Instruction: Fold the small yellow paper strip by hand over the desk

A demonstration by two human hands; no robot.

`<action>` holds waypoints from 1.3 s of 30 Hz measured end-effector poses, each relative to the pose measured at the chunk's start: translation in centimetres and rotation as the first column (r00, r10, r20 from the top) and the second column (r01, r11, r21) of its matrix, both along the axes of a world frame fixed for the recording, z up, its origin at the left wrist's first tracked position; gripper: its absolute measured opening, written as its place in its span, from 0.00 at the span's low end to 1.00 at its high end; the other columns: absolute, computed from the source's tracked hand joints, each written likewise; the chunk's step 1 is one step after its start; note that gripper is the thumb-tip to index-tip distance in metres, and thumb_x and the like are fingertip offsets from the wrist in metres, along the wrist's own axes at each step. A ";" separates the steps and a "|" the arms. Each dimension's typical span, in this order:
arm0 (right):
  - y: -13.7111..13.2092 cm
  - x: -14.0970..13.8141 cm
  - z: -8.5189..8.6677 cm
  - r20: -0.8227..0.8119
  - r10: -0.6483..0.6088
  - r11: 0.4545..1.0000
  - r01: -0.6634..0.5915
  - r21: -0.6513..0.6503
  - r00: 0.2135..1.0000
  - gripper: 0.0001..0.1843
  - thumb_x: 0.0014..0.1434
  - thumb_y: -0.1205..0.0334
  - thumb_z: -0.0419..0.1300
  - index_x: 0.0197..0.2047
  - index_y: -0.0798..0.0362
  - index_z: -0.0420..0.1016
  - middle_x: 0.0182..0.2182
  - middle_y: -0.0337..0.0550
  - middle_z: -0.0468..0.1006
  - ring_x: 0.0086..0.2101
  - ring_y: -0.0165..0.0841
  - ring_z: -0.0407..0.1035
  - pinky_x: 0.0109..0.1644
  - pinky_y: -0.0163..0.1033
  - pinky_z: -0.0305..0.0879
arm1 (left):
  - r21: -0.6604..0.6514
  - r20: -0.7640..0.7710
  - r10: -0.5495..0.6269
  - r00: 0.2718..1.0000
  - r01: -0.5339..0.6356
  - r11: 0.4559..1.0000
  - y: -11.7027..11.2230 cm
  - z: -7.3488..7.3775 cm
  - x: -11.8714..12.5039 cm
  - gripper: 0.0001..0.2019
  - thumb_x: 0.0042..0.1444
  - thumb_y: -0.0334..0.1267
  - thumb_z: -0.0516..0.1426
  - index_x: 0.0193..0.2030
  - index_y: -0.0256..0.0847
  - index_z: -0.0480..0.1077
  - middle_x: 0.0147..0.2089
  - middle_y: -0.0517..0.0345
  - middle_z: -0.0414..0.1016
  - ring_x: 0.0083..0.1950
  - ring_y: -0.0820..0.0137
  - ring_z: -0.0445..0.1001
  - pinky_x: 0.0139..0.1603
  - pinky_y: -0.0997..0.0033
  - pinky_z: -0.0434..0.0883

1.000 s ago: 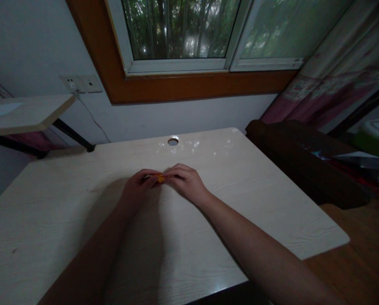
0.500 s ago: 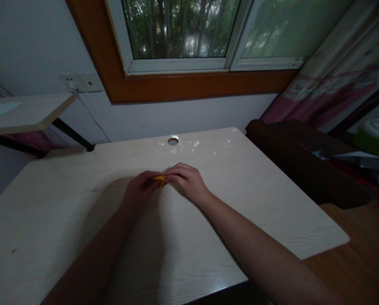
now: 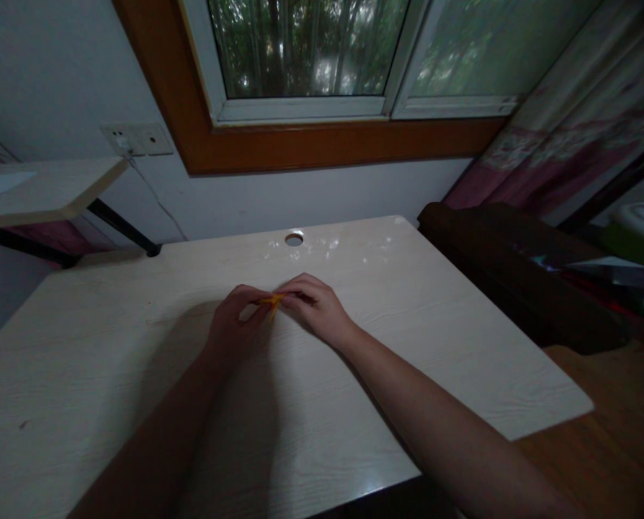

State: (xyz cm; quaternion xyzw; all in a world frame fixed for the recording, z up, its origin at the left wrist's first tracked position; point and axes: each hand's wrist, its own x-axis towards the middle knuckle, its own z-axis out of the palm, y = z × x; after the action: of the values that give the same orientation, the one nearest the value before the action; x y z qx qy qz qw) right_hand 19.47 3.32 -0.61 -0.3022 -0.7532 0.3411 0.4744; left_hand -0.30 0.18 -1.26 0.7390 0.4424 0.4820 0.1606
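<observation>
Between my two hands is a small yellow-orange folded piece [image 3: 275, 300], thin and pointed, with the look of folded paper; one tip points down toward me. My left hand [image 3: 236, 317] pinches its left side between thumb and fingers. From the other side my right hand [image 3: 316, 306] is closed on the right end, fingertips nearly meeting those of the left. Both hands are just above the pale wooden desk [image 3: 354, 404]. The fingers cover much of the piece, so its full shape is hidden.
A round cable hole [image 3: 294, 239] lies near the desk's back edge. At the left a raised shelf [image 3: 57, 191] stands on black legs. Beyond the desk's right edge is a dark wooden piece of furniture [image 3: 495, 267]. A window [image 3: 305, 108] is ahead.
My left thumb and fingers have shifted up slightly and now pinch the left tip of the yellow-orange piece. My right hand has barely moved, and the piece looks narrower.
</observation>
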 end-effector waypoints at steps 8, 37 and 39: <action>0.0 -0.7 -1.1 -0.130 0.065 0.954 -0.100 -0.283 0.989 0.16 0.57 0.58 0.64 0.49 0.48 0.71 0.45 0.44 0.73 0.37 0.28 0.71 0.39 0.35 0.69 | 0.009 -0.045 0.154 0.987 -0.154 0.988 0.0 -0.9 0.1 0.15 0.55 0.35 0.61 0.49 0.44 0.69 0.43 0.56 0.75 0.42 0.69 0.75 0.45 0.65 0.74; -0.8 -0.7 -0.3 0.277 -0.047 0.998 0.058 -0.031 0.960 0.08 0.60 0.65 0.59 0.42 0.53 0.77 0.32 0.42 0.79 0.31 0.30 0.71 0.36 0.33 0.64 | -0.062 0.169 0.138 0.976 -0.129 0.990 0.2 -1.4 0.6 0.19 0.55 0.36 0.62 0.53 0.44 0.66 0.42 0.56 0.74 0.41 0.69 0.76 0.46 0.64 0.74; -0.8 -0.6 -0.3 0.287 -0.046 0.998 0.056 -0.026 0.957 0.07 0.60 0.65 0.59 0.41 0.54 0.77 0.31 0.41 0.78 0.30 0.29 0.70 0.36 0.33 0.63 | -0.047 0.121 0.159 0.980 -0.155 0.987 0.1 -1.4 0.5 0.18 0.55 0.36 0.62 0.52 0.44 0.67 0.41 0.57 0.75 0.41 0.69 0.76 0.46 0.65 0.73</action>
State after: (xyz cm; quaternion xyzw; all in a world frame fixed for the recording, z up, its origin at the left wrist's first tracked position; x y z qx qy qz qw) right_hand 18.82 2.50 -0.96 -0.3756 -0.8001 0.2940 0.3637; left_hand 0.23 0.33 -2.63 0.6672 0.4973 0.5301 0.1630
